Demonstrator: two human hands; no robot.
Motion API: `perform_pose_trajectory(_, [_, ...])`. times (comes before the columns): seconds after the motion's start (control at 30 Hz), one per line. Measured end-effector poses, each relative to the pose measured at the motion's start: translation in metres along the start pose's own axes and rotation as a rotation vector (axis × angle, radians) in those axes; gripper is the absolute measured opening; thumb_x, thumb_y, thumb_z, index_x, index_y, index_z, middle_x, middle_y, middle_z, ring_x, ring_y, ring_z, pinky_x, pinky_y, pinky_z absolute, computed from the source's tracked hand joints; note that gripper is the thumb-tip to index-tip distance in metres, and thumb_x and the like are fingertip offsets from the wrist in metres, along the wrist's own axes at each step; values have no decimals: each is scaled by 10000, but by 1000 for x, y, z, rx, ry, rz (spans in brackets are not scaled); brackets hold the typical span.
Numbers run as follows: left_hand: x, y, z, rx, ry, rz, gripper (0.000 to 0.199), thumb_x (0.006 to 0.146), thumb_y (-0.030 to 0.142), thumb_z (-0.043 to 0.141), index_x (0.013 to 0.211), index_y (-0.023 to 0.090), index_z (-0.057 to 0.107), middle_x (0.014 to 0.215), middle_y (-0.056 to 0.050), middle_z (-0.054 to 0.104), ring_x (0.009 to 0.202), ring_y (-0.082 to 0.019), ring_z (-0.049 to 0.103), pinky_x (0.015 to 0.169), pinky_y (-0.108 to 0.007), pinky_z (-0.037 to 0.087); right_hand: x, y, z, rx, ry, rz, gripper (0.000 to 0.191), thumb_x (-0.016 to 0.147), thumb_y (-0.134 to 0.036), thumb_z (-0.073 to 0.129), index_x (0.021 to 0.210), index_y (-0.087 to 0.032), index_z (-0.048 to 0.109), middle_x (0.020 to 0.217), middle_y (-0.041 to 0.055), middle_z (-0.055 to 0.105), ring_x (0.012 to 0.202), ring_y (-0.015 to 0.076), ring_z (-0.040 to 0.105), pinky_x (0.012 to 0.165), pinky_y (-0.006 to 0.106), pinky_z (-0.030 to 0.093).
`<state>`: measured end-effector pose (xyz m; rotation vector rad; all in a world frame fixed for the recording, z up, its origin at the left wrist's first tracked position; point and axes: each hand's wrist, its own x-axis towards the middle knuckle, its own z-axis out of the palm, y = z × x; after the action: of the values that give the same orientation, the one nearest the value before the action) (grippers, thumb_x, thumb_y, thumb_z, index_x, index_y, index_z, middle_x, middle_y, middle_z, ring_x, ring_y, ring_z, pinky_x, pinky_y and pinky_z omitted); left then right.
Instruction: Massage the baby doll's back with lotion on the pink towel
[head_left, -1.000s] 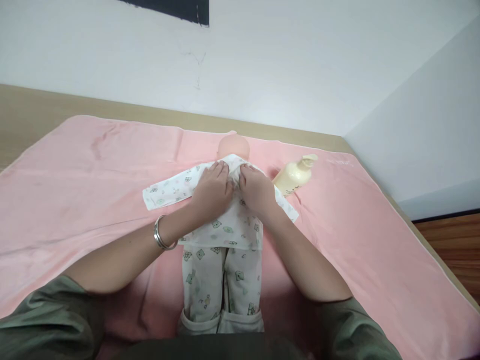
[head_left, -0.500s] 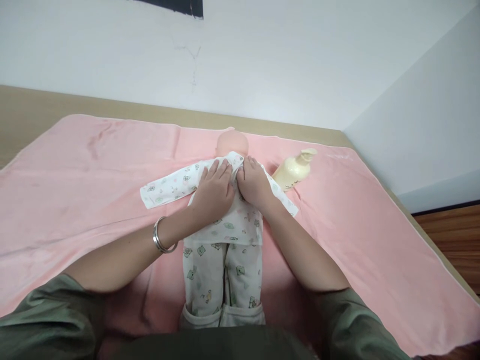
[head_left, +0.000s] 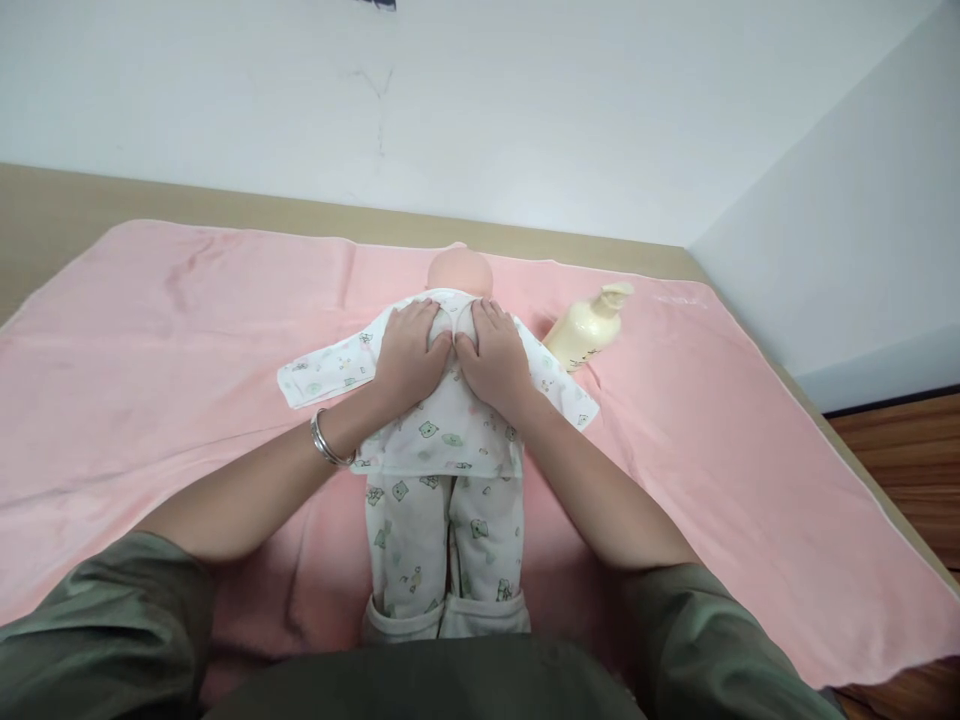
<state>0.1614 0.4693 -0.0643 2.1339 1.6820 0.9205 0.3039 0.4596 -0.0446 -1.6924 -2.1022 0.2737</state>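
Note:
A baby doll lies on its back or front, I cannot tell which, with its bald head away from me. It wears a white top with small green and brown prints and matching trousers. My left hand lies flat on the upper left of the top, fingers stretched toward the doll's head. On the upper right, my right hand rests flat in the same way. The two thumbs nearly meet at the middle. Both sleeves of the top spread out to the sides.
Right of the doll, a cream pump bottle lies tilted beside the sleeve. A pink blanket covers most of the wooden table. A white wall stands behind, and brown wood shows at the right.
My hands have drawn slightly apart and now lie more evenly on both sides of the chest. The top's neckline looks straighter, and the view has tilted down slightly.

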Motion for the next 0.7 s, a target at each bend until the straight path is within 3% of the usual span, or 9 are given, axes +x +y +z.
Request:
perform_pose_trajectory(0.13, [-12, 11, -1, 63, -1, 71, 633, 968, 315, 282, 1445, -41, 497, 1539, -256, 503, 1483, -384, 412, 1266, -597, 288, 6, 8, -1, 1, -2, -22, 623, 971, -237, 393, 1527, 45, 418, 1595, 213, 398, 1536, 325, 319, 1319, 501, 223])
perform_pose_trajectory(0.27, [-26, 20, -2, 43, 3, 147, 601, 961, 273, 317, 1465, -3, 492, 1590, -219, 458, 1527, -359, 366, 1291, -589, 248, 13, 14, -10, 0, -65, -103, 515, 970, -252, 409, 1387, 13, 552, 1505, 208, 508, 1458, 321, 424, 1282, 467, 307])
perform_pose_trajectory(0.47, [-4, 4, -2, -40, -52, 27, 599, 911, 258, 352, 1449, 56, 522, 1568, -178, 502, 1512, -335, 397, 1301, -574, 247, -14, -12, -18, -166, -59, -66, 567, 1047, -256, 325, 1499, 72, 425, 1524, 266, 466, 1472, 358, 409, 1257, 521, 318])
perform_pose_trajectory(0.57, [4, 0, -4, -11, -60, -5, 579, 936, 276, 341, 1428, 41, 535, 1538, -204, 523, 1483, -339, 430, 1291, -552, 279, -27, -23, -23, -240, -81, -105, 514, 1044, -231, 353, 1432, 72, 502, 1449, 283, 533, 1425, 353, 470, 1223, 485, 368])
perform_pose_trajectory(0.7, [-13, 17, -8, 39, -66, 22, 590, 973, 279, 331, 1486, 23, 469, 1596, -203, 455, 1545, -360, 337, 1302, -588, 221, -9, -8, -27, -92, -112, -57, 412, 1037, -200, 304, 1263, -43, 610, 1321, 206, 628, 1255, 284, 588, 1133, 430, 455])
